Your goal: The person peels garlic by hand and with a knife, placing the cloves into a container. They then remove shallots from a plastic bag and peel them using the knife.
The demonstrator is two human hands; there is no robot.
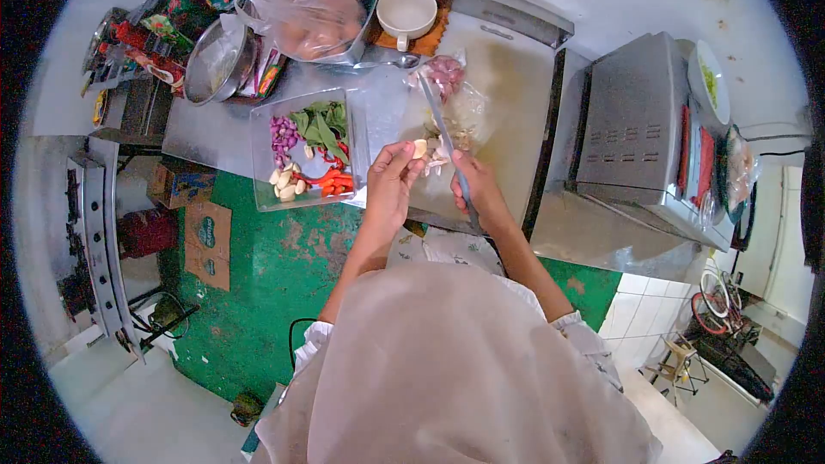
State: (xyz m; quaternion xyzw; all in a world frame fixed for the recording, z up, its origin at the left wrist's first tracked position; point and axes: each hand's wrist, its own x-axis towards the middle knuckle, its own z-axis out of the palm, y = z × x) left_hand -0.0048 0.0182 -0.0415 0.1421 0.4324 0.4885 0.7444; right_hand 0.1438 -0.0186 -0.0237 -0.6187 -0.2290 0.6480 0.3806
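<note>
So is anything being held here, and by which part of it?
Two things: the left hand pinches a pale, clove-like piece by its edge, between thumb and fingertips; the right hand holds a knife by its handle.

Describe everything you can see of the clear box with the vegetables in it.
The clear box is rectangular, see-through and plastic-looking, with upright walls and no lid on it. It sits open side up near the front edge of the metal counter, left of the left hand. Neither hand touches it. Inside are small purple onions, green leaves, red chillies and pale cloves. Its underside is hidden.
</note>
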